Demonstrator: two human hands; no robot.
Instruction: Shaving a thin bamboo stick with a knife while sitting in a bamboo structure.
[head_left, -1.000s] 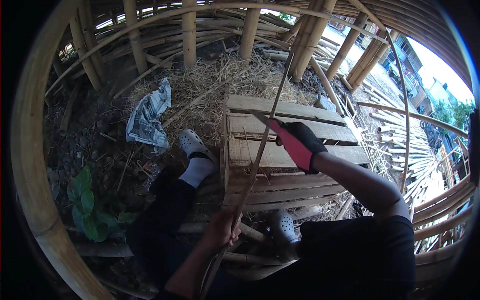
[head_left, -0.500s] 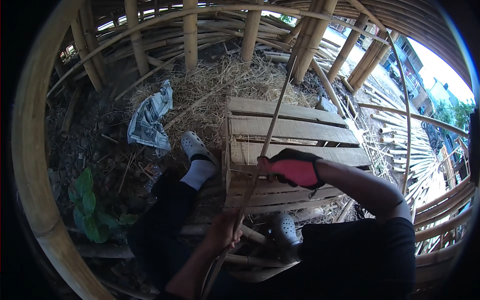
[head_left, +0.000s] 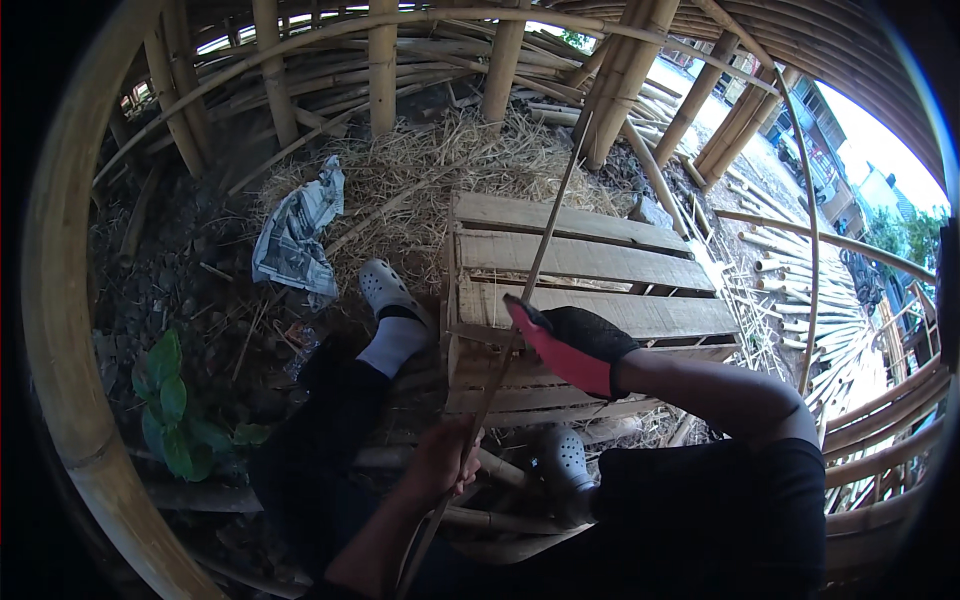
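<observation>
A long thin bamboo strip (head_left: pixel 550 215) slants from the bamboo posts at the top down to my lap. My bare left hand (head_left: pixel 445 465) grips its lower part between my knees. My right hand (head_left: pixel 575 345), in a red and black glove, pinches the strip higher up with its fingertips, above a wooden pallet (head_left: pixel 600 260). Whether the glove also holds a blade I cannot tell. My legs in dark trousers stretch forward. One grey clog (head_left: pixel 385 290) rests left of the pallet, and the other grey clog (head_left: pixel 567 470) sits near its front edge.
A straw pile (head_left: pixel 440 165) lies behind the pallet, with crumpled newspaper (head_left: pixel 300 235) to its left. A thick bamboo pole (head_left: pixel 60 300) curves down the left side beside a green plant (head_left: pixel 175 415). Bamboo posts and split canes (head_left: pixel 800 290) crowd the back and right.
My gloved right hand has slid down the strip toward my body, from the middle of the pallet to its front half. My left hand keeps its grip in place.
</observation>
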